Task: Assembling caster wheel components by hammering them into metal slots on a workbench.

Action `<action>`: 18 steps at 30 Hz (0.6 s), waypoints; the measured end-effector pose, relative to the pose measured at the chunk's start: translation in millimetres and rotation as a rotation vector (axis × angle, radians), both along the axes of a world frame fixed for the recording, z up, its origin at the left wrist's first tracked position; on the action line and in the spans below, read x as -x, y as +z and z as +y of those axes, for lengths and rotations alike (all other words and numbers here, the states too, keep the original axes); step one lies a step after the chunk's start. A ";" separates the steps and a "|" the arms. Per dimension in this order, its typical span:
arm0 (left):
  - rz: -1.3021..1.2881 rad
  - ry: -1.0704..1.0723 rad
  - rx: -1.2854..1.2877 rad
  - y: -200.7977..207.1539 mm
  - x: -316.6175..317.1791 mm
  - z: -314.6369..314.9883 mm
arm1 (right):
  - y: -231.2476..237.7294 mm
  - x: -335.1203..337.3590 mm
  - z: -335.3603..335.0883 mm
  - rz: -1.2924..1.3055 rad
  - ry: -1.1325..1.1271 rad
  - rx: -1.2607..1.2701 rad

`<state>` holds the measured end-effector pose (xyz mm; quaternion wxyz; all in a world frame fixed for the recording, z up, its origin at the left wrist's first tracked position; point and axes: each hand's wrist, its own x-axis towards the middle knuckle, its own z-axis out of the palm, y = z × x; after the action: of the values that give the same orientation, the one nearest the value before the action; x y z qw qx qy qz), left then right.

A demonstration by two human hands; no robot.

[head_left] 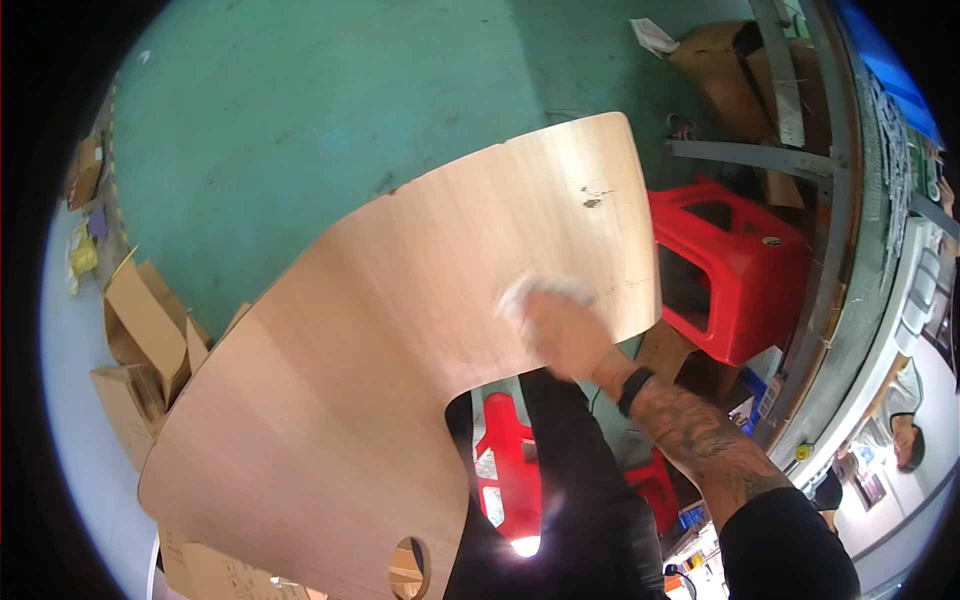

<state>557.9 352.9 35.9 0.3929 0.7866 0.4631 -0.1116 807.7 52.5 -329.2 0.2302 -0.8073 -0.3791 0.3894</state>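
Observation:
A large curved panel of light wood (pixel 380 290) spreads across the middle, its wide end at the lower left and a narrower end at the upper right. Near that narrower end are dark marks, and a round hole pierces the panel close to its bottom edge. My right hand (pixel 568 335) presses a white cloth (pixel 520 296) against the panel's surface. Hand and cloth are smeared by motion, but the fingers look closed over the cloth. A dark band circles the right wrist. Nowhere does my left hand show.
Red plastic stools stand right of the panel (pixel 745 270) and below it (pixel 512 470). Along the right runs a metal-framed bench (pixel 835 200), with a cardboard box (pixel 715 75) beside it. More cardboard (pixel 145 320) leans at the left. A person (pixel 905 425) is at the far right.

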 end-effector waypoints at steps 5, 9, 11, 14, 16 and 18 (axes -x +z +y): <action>-0.215 0.008 -0.134 -2.9 -0.7 1.3 | -10.0 -161.7 57.6 -0.672 -0.637 0.003; -0.053 -0.183 -0.101 -6.8 -5.1 9.0 | -23.2 -152.3 152.7 -0.398 -0.303 -0.247; -0.006 -0.261 -0.145 -7.6 -11.4 12.1 | -22.3 -143.5 165.4 -0.413 -0.215 -0.290; -0.064 -0.006 -0.060 -4.0 -2.9 14.2 | -10.2 -160.7 138.5 -0.373 -0.404 -0.215; -0.049 0.117 -0.044 -3.2 3.8 16.9 | -4.9 -184.0 77.4 -0.608 -0.565 -0.084; -0.021 0.064 -0.047 -3.2 -5.2 15.6 | -2.9 -184.5 18.2 -0.496 -0.778 0.029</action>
<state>563.1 368.5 32.7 0.3827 0.7813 0.4865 -0.0800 992.2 70.7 -332.1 0.2502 -0.9614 -0.0862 0.0746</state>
